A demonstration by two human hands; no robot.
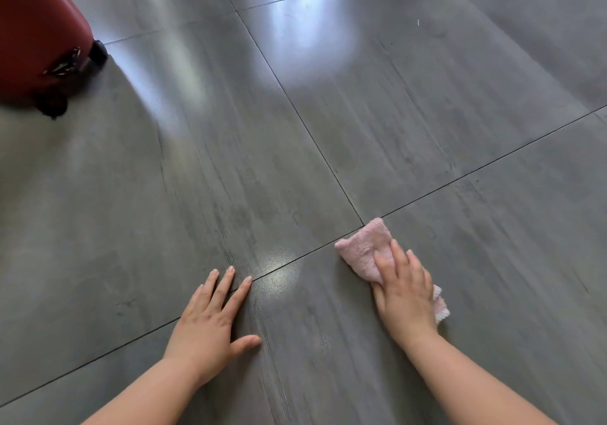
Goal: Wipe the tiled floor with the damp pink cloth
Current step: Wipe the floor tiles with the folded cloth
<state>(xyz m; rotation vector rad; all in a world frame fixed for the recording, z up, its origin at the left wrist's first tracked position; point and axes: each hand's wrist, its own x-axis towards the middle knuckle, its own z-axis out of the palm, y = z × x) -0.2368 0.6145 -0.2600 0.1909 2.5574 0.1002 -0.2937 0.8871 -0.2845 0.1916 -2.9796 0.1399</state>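
My right hand (405, 296): fingers (382, 262) straight, pressing the pink cloth (364, 250) flat on the tiled floor (460, 112), bunched beside a grout crossing; the palm's weight drives the wipe
My left hand (210, 319): spread open and empty on the floor; I judge it braces me
Around: red suitcase (39, 33) on wheels, well apart at far left; nothing blocks the cloth

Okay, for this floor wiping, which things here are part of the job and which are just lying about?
In the job: pink cloth, pressed flat under the right hand; tiled floor; left hand, flat on the floor.

Just lying about: red suitcase on wheels, at the far left.
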